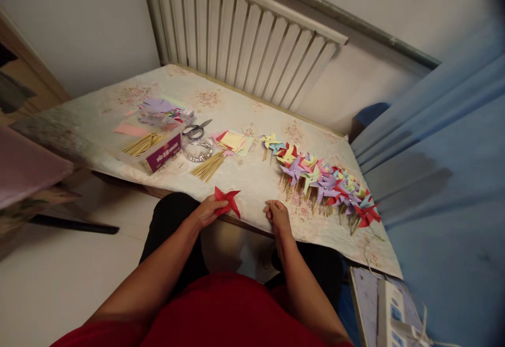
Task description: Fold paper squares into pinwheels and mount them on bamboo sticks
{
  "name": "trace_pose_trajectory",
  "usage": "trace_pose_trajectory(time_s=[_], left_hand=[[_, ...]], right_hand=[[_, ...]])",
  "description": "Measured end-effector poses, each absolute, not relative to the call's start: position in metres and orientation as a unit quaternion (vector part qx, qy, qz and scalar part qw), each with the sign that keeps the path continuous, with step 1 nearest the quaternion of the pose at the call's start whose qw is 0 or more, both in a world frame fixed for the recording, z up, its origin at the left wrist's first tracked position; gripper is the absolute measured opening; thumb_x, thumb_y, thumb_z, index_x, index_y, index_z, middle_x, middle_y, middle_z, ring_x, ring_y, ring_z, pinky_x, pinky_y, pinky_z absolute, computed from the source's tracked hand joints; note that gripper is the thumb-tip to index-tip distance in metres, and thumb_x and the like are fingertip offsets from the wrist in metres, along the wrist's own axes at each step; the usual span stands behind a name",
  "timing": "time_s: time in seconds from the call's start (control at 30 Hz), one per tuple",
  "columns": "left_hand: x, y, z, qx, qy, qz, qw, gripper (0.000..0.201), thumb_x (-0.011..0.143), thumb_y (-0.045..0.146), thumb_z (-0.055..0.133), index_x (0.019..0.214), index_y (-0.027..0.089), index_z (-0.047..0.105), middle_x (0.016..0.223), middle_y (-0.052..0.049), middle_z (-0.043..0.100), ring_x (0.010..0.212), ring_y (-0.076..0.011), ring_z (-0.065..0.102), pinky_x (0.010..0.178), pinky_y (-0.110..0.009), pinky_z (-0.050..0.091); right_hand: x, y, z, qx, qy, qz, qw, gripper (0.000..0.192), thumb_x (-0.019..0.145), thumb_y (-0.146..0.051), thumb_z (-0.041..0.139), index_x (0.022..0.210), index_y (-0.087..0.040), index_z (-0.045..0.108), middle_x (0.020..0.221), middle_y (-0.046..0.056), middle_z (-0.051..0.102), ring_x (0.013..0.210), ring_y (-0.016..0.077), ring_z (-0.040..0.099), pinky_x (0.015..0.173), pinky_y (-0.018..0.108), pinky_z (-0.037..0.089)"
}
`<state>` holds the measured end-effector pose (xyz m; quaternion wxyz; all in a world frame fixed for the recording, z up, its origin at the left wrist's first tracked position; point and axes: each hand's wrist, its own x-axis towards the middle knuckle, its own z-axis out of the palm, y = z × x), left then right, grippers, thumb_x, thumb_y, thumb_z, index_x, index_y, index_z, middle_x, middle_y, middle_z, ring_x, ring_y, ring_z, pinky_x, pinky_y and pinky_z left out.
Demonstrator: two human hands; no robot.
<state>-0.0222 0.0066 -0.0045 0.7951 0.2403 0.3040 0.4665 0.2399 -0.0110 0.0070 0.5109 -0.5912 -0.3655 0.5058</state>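
- Floral-patterned tabletop sits against a white ribbed radiator; blue curtain on the right, pale floor below.
- Left hand pinches one red folded paper pinwheel at the near table edge, fingers closed on its lower left vane.
- Right hand rests just beside it on the table edge, fingertips bunched; what they hold is too small to tell.
- Finished paper pinwheels on wooden sticks: one row running right, red, purple, yellow and green, too overlapped to count.
- Two loose bundles of thin wooden sticks: one on the table, one in a purple-sided cardboard box.
- One pair of scissors behind the box.
- One stack of coloured paper squares, yellow on top.
- One pink paper sheet on the left.
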Motion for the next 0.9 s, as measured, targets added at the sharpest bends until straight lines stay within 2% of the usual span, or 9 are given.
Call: trace_pose_trajectory(time_s=[0.3,0.6,0.9], left_hand=[[-0.0218,0.0068,-0.0028,0.238,0.309,0.464,0.796,0.040,0.055,0.018,0.091,0.090,0.009,0.076,0.085,-0.009,0.078,0.071,-0.0169,0.070,0.074,-0.026,0.054],[-0.0217,0.0067,-0.0021,0.231,0.308,0.464,0.798,0.035,0.055,0.017,0.091,0.085,0.009,0.076,0.080,-0.009,0.077,0.067,-0.0162,0.069,0.069,-0.025,0.054],[-0.0218,0.0064,-0.0020,0.230,0.309,0.464,0.798,0.038,0.056,0.017,0.091,0.089,0.009,0.076,0.083,-0.009,0.077,0.070,-0.0166,0.070,0.070,-0.025,0.054]], right_hand=[[0.2412,-0.0112,0.0051,-0.593,-0.362,0.508,0.509,0.025,0.067,-0.037,0.063,0.083,-0.018,0.062,0.054,-0.005,0.060,0.036,0.0047,0.031,0.037,0.020,0.017],[0.2423,-0.0105,0.0029,-0.598,-0.368,0.504,0.504,0.025,0.067,-0.035,0.062,0.085,-0.018,0.062,0.054,-0.004,0.060,0.037,0.0052,0.032,0.037,0.019,0.017],[0.2418,-0.0112,0.0030,-0.604,-0.371,0.500,0.498,0.026,0.069,-0.036,0.063,0.086,-0.018,0.063,0.054,-0.004,0.059,0.037,0.0053,0.032,0.037,0.019,0.017]])
